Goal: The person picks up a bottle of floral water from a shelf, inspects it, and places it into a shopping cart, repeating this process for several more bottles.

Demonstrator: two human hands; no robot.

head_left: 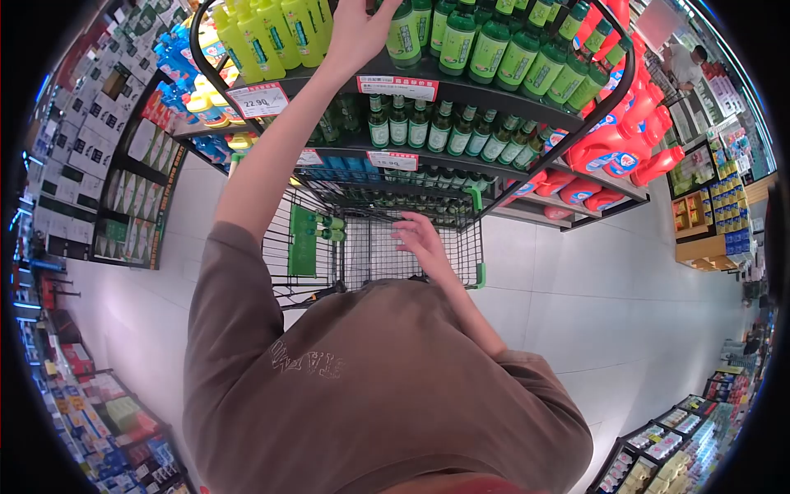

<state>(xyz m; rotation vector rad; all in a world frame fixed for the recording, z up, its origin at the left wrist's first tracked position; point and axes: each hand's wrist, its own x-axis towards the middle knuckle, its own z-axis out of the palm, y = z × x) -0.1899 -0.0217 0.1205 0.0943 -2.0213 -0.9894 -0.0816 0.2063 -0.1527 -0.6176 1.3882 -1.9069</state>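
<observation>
My left hand (360,34) reaches up to the top shelf, beside a green glass bottle (404,39) with a light green label. One finger crosses the bottle's upper part; the other fingertips are cut off by the frame's top edge, so a grip cannot be confirmed. Over the shopping cart (378,255), my right hand (421,244) hangs with its fingers apart and nothing in them. Green bottles (329,228) lie in the cart by its green panel (303,240).
Yellow-green bottles (267,37) fill the shelf's left part. Smaller green bottles (440,128) line the shelf below. Price tags (399,87) hang on the shelf edge. Red jugs (634,136) stand at the right end. Another person (685,66) is far right.
</observation>
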